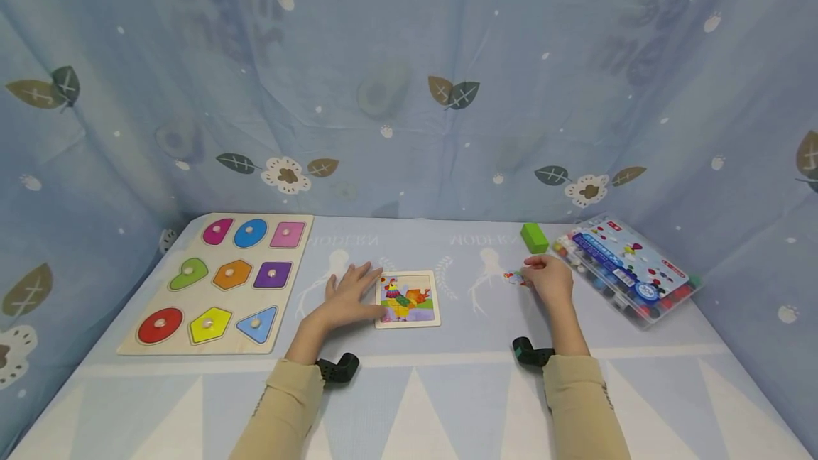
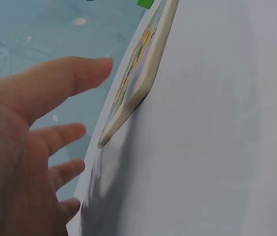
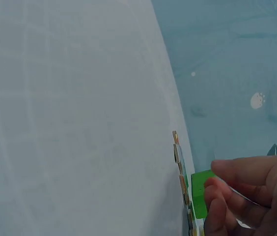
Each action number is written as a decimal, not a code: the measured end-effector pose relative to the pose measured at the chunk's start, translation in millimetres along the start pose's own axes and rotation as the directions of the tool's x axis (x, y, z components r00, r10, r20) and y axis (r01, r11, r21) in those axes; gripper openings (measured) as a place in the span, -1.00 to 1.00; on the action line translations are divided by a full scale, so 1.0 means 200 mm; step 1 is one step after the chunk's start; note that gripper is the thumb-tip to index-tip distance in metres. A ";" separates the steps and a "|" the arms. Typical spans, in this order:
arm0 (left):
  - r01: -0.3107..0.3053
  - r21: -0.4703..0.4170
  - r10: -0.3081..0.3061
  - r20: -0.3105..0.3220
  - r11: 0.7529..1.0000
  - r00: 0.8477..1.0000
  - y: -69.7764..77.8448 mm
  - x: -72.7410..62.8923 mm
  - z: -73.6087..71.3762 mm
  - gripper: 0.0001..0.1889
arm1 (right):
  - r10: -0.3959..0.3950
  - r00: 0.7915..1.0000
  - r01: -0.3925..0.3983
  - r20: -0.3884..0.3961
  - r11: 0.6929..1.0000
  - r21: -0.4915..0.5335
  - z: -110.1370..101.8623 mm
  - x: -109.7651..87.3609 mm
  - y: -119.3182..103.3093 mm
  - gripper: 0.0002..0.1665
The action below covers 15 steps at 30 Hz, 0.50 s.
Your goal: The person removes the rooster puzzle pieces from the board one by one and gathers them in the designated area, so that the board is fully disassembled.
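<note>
A small framed puzzle (image 1: 407,299) with a rooster picture lies flat in the middle of the table. My left hand (image 1: 348,297) is at its left side with fingers spread, thumb by the picture's lower left; the left wrist view shows the thumb (image 2: 79,76) above the frame's edge (image 2: 153,69). Several small colourful puzzle pieces (image 1: 515,278) lie farther right; in the right wrist view these pieces (image 3: 182,182) form a loose row on the table. My right hand (image 1: 551,279) hovers beside them, fingers loosely bent, and no piece shows between the fingertips.
A wooden shape board (image 1: 220,215) with knobbed coloured shapes lies at the left. A green block (image 1: 534,238) stands behind my right hand. To the right is a clear plastic case (image 1: 629,268) of colourful items. A patterned blue curtain (image 1: 409,91) hangs behind the table.
</note>
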<state>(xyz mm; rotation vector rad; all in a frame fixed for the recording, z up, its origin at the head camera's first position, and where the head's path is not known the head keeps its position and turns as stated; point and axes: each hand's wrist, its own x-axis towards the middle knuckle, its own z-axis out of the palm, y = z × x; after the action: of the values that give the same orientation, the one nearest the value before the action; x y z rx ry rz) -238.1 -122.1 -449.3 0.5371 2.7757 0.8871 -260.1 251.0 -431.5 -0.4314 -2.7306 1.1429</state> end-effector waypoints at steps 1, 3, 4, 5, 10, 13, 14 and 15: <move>0.014 0.013 -0.014 -0.014 1.000 1.000 0.00 0.00 0.00 -0.16 | 0.000 1.000 0.000 0.002 1.000 0.020 0.00 0.00 -0.01 -0.74; 0.047 0.036 -0.046 -0.029 0.998 0.999 0.00 0.00 0.00 -0.14 | -0.005 1.000 0.004 0.014 0.998 0.059 0.01 0.00 -0.02 -0.73; 0.058 0.047 -0.057 -0.033 0.997 0.998 0.00 0.00 0.00 -0.12 | -0.008 1.000 0.006 0.025 0.996 0.084 0.01 0.00 -0.03 -0.72; 0.069 0.062 -0.067 -0.032 0.996 0.997 -0.01 0.00 0.00 -0.11 | -0.009 0.999 0.005 0.037 0.994 0.113 0.01 0.00 -0.04 -0.71; 0.092 0.101 -0.091 -0.013 0.991 0.996 -0.01 0.00 0.01 -0.08 | -0.002 0.986 -0.048 0.166 0.953 0.298 0.06 -0.01 -0.10 -0.64; 0.092 0.106 -0.091 -0.013 0.990 0.996 -0.02 0.00 0.01 -0.08 | -0.024 0.972 -0.063 0.232 0.931 0.360 0.10 -0.02 -0.15 -0.63; 0.093 0.106 -0.092 -0.012 0.990 0.996 -0.01 0.00 0.01 -0.08 | -0.033 0.969 -0.063 0.245 0.927 0.371 0.12 -0.03 -0.16 -0.63; 0.093 0.103 -0.093 -0.011 0.990 0.996 -0.01 -0.01 0.01 -0.08 | -0.044 0.966 -0.057 0.256 0.926 0.373 0.13 -0.03 -0.18 -0.63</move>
<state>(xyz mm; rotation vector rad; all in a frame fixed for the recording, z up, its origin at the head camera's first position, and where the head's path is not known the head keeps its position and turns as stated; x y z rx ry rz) -237.3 -123.6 -452.3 0.4170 2.8382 0.7297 -267.8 207.9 -424.6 -0.2498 -2.6135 1.7964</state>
